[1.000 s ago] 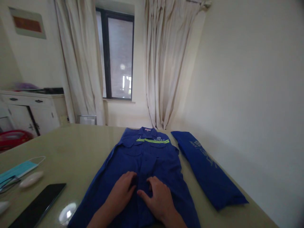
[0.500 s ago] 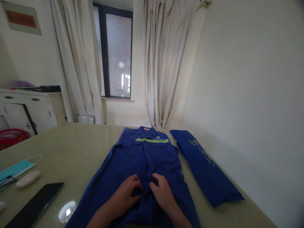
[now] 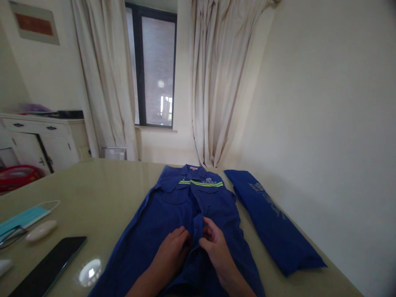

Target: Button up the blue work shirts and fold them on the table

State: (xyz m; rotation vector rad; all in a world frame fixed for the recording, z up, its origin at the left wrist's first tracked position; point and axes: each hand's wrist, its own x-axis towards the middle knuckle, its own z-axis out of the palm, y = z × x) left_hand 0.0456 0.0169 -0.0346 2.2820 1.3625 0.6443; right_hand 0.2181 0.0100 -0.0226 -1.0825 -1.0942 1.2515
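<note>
A blue work jacket (image 3: 176, 206) lies front side up on the table, its collar at the far end and a yellow-green reflective stripe across the chest. My right hand (image 3: 215, 243) pinches the front placket edge and lifts a strip of it. Just left of it, my left hand (image 3: 173, 249) is closed at the placket too, its fingertips tucked behind the cloth and partly hidden. Whether a button sits between the fingers cannot be seen.
A folded blue bag (image 3: 272, 222) with grey print lies to the right, along the wall. On the left of the table (image 3: 123, 181) are a phone (image 3: 51, 266), a pale oval object (image 3: 41, 231), glasses (image 3: 12, 235) and a light-blue face mask (image 3: 26, 218).
My right hand has raised the placket edge, which now stands up from the jacket. My left hand's fingers have closed in against the cloth. The view has shifted slightly.
</note>
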